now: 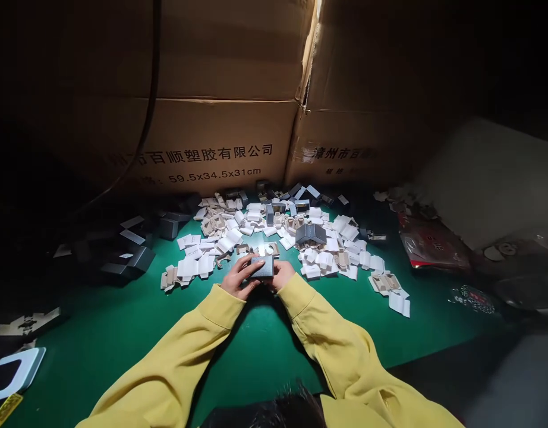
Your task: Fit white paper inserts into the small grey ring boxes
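Observation:
Close in front of me, above the green table (260, 327), I hold a small dark grey box (264, 267). My left hand (239, 278) is closed on its left side, with the fingers lying along the top and the thumb below. My right hand (283, 274) grips the right end; most of its fingers are hidden behind the box. Just beyond the hands lies a wide heap of small folded white card pieces (229, 241), some showing a brown inner side. A dark grey box (310, 233), spread open, rests on the heap.
Large brown cartons (220, 137) with printed lettering stand along the back. More dark boxes (138, 258) lie to the left. A red plastic-wrapped packet (428, 241) is at the right. At the lower left edge are a white-framed device (22, 371) and a yellow strip (6, 410).

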